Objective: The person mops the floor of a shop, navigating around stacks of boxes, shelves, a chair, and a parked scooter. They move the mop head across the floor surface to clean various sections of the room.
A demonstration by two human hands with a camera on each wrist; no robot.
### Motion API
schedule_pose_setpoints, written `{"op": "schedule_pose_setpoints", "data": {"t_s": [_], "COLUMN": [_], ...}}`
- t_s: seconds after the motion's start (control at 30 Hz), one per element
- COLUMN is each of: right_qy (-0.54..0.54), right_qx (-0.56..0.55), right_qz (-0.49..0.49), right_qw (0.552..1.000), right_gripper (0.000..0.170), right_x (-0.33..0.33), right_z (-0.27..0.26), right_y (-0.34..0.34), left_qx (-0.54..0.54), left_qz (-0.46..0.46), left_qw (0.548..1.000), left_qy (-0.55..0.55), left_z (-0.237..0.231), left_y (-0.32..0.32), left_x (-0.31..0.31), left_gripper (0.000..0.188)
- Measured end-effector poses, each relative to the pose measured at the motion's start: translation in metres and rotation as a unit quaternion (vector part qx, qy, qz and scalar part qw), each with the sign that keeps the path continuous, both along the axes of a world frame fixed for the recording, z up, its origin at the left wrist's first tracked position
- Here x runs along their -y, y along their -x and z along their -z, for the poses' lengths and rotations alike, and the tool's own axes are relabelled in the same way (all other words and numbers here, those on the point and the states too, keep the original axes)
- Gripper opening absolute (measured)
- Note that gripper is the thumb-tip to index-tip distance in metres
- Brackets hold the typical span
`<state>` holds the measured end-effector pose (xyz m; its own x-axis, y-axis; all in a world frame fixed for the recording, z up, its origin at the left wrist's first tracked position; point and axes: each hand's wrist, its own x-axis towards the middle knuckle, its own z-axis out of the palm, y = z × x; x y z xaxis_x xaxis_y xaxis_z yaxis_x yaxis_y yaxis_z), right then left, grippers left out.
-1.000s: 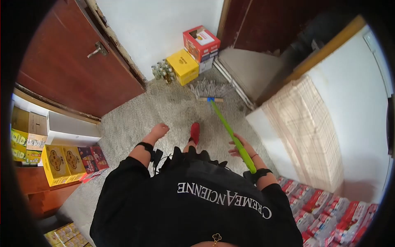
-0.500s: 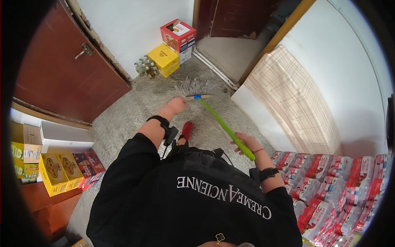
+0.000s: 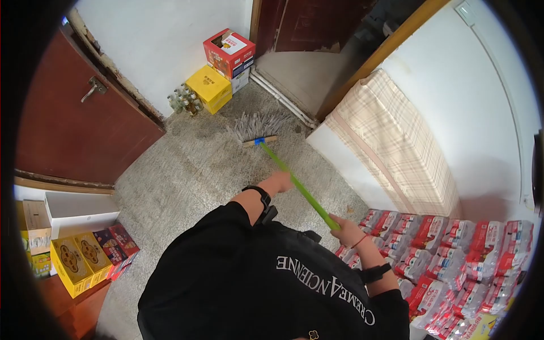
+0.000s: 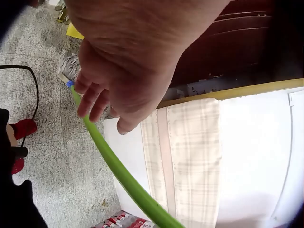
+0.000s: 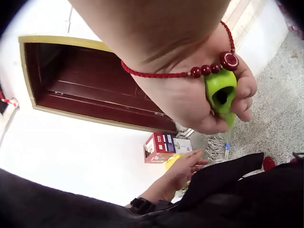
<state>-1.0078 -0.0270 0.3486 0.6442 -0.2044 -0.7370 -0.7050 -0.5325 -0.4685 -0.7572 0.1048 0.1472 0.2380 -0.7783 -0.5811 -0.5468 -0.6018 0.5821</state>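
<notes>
Gripping the mop [image 3: 307, 196], right hand [image 3: 347, 232]; left hand [image 3: 279, 182] loosely spread; speckled floor [image 3: 187, 164], white walls [image 3: 164, 42]

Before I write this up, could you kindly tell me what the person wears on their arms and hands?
Black sleeves leave both forearms showing, each circled by a black strap. The right hand bears, at its wrist, a braided red cord bracelet with dark red beads.

The head camera looks down from above; closer wrist cameras share the mop [image 3: 300, 188].
</notes>
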Motion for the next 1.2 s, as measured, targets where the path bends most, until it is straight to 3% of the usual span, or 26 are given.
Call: {"op": "schedule_pose_setpoints", "data": {"t_s": [0.03, 0.17, 0.27, 0.37, 0.43, 0.53, 0.63, 0.7, 0.73, 0.9, 0.97, 1.03, 1.07, 1.13, 1.2], "right_qy": [0.003, -0.023, 0.019, 0.005, 0.0, -0.029, -0.049, -0.048, -0.052, -0.011, -0.088, -0.089, -0.092, -0.082, -0.071], "right_qx": [0.027, -0.044, -0.037, -0.02, -0.014, -0.007, -0.008, -0.003, 0.008, -0.018, -0.082, -0.08, -0.077, -0.077, -0.08], "right_qz": [-0.014, 0.02, -0.029, -0.004, -0.002, 0.015, 0.027, 0.024, 0.029, 0.028, 0.073, 0.073, 0.074, 0.06, 0.043], "right_qw": [1.0, 0.999, 0.999, 1.0, 1.0, 0.999, 0.998, 0.999, 0.998, 0.999, 0.99, 0.99, 0.99, 0.992, 0.993], "right_gripper": [0.059, 0.059, 0.06, 0.06, 0.06, 0.06, 0.061, 0.061, 0.063, 0.064, 0.064, 0.064, 0.064, 0.064, 0.064], "right_x": [0.004, 0.016, 0.023, 0.018, 0.016, 0.02, 0.025, 0.024, 0.025, 0.019, 0.012, 0.007, 0.004, 0.001, 0.001], "right_z": [0.001, -0.027, -0.011, 0.016, 0.039, 0.075, 0.081, 0.079, 0.08, 0.076, 0.056, 0.045, 0.043, 0.044, 0.047], "right_y": [-0.009, -0.068, -0.094, -0.127, -0.152, -0.189, -0.216, -0.222, -0.223, -0.194, -0.173, -0.144, -0.127, -0.088, -0.04], "left_qx": [-0.006, -0.037, -0.072, -0.097, -0.146, -0.074, -0.05, -0.07, -0.087, -0.086, -0.083, -0.033, -0.031, -0.082, -0.093], "left_qz": [-0.003, -0.048, -0.035, -0.015, -0.074, -0.158, -0.125, -0.171, -0.214, -0.191, -0.191, -0.148, -0.149, -0.062, -0.034], "left_qw": [1.0, 0.998, 0.997, 0.995, 0.984, 0.982, 0.99, 0.983, 0.973, 0.974, 0.975, 0.988, 0.988, 0.995, 0.994], "left_qy": [0.016, 0.016, -0.002, -0.036, -0.077, -0.069, -0.027, -0.02, -0.009, -0.08, -0.079, -0.029, -0.029, -0.007, -0.04], "left_z": [0.016, 0.01, 0.028, 0.038, 0.042, 0.054, 0.071, 0.047, 0.035, 0.026, 0.031, 0.031, 0.042, 0.071, 0.034], "left_y": [-0.003, -0.027, -0.043, -0.063, -0.076, -0.101, -0.122, -0.126, -0.127, -0.095, -0.073, -0.044, -0.031, 0.003, 0.034], "left_x": [0.006, 0.016, 0.025, 0.034, 0.035, 0.038, 0.049, 0.056, 0.064, 0.084, 0.079, 0.07, 0.069, 0.069, 0.065], "left_gripper": [0.053, 0.056, 0.059, 0.059, 0.063, 0.066, 0.07, 0.073, 0.076, 0.089, 0.094, 0.096, 0.096, 0.086, 0.079]}}
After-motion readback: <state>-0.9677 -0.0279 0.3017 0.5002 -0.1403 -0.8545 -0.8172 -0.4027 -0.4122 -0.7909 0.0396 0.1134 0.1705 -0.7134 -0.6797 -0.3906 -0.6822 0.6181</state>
